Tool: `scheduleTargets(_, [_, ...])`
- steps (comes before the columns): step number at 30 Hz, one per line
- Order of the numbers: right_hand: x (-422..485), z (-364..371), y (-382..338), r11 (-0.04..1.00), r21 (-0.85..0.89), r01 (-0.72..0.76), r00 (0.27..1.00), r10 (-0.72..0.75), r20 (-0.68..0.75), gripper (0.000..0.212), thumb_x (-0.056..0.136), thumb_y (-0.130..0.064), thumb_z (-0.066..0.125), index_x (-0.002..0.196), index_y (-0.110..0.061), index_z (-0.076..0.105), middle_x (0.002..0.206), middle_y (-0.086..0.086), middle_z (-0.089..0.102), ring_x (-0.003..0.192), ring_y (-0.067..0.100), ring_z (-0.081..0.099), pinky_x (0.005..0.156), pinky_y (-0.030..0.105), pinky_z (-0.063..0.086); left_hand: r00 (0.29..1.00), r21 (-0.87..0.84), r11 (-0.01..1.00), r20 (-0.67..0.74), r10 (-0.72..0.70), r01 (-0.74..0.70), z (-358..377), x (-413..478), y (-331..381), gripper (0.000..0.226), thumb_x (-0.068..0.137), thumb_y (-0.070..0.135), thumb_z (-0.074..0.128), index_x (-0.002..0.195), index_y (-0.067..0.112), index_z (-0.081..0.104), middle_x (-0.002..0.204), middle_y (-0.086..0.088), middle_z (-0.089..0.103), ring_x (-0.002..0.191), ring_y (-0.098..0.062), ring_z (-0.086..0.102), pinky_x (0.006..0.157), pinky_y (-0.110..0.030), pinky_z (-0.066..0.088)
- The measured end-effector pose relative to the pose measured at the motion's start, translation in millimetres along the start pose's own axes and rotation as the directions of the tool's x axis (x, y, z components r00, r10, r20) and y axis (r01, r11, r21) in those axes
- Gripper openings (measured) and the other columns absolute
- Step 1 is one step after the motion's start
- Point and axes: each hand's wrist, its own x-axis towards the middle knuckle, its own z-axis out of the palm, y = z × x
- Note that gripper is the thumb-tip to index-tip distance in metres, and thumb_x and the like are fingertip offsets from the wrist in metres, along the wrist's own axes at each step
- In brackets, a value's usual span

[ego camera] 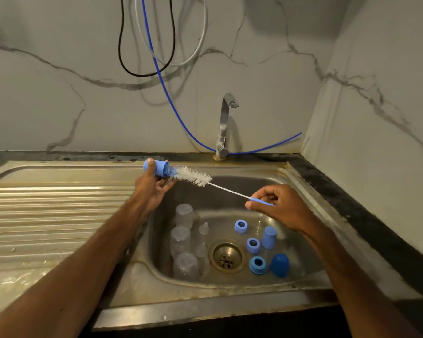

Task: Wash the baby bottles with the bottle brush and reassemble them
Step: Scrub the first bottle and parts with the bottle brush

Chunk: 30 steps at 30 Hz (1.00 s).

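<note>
Brush (194,176) in right hand (280,208) — blue cap (157,168) in left hand (150,190).

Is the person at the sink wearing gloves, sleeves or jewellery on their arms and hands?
No gloves: the left hand and the right hand are bare. No sleeve shows on the left forearm or the right forearm up to the picture's edge. No watch, bracelet or ring shows on the parts in view.

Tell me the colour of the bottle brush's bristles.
White bristles, clearest in the head view.
</note>
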Motion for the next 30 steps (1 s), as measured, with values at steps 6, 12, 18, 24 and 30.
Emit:
scheduleTargets(6, [-1.5,-7.5,-2.8,0.986,-0.132,0.097,0.993,-0.104,-0.049,0.020,0.095,-0.032,0.069,0.079,-0.021,0.076,0.062,-0.003,0.070,0.057,0.017,0.064,0.063,0.029,0.054,1.000,0.018,1.000,0.017,-0.017,0.016,0.4,-0.4,-0.1,0.056,0.102,0.044,0.053,0.141,0.005,0.046,0.134,-0.018,0.064,0.114,-0.032,0.069,0.087,-0.044,0.060])
scheduleTargets(12, [-4.4,-1.7,-7.0,1.000,0.028,0.014,0.995,-0.017,0.102,0.032,0.095,-0.040,0.065,0.084,-0.011,0.074,0.059,0.003,0.062,0.049,0.015,0.053,0.055,0.023,0.048,0.998,-0.095,0.995,0.059,-0.032,0.038,4.9,-8.2,8.4,0.050,0.103,0.042,0.053,0.138,0.008,0.042,0.127,-0.013,0.069,0.114,-0.031,0.070,0.076,-0.043,0.064])
scheduleTargets(18, [-2.2,-2.8,-6.5,0.979,-0.109,0.173,0.975,-0.186,-0.123,0.004,0.086,-0.022,0.079,0.084,-0.019,0.078,0.073,-0.005,0.075,0.069,0.008,0.069,0.070,0.022,0.056,0.998,-0.094,0.995,0.045,-0.038,0.042,2.0,-10.1,8.1,0.058,0.103,0.043,0.053,0.145,0.004,0.043,0.134,-0.018,0.065,0.118,-0.034,0.068,0.079,-0.042,0.064])
scheduleTargets(24, [-2.9,4.2,-3.5,0.996,-0.081,-0.025,0.993,0.034,0.114,0.043,0.102,-0.039,0.054,0.078,-0.009,0.073,0.051,0.002,0.054,0.042,0.007,0.044,0.053,0.022,0.042,0.999,-0.102,0.994,0.012,-0.037,0.038,2.3,-9.4,6.6,0.057,0.102,0.039,0.057,0.145,0.006,0.042,0.134,-0.018,0.064,0.117,-0.035,0.068,0.077,-0.044,0.064])
scheduleTargets(30, [-1.4,-2.2,-2.1,0.994,-0.058,0.089,0.993,-0.093,-0.066,0.010,0.081,-0.019,0.084,0.088,-0.018,0.077,0.077,-0.003,0.076,0.069,0.010,0.069,0.069,0.021,0.057,1.000,-0.074,0.997,-0.001,-0.021,0.021,0.3,-5.9,5.8,0.052,0.102,0.038,0.057,0.142,0.008,0.045,0.134,-0.017,0.064,0.116,-0.035,0.068,0.083,-0.046,0.062])
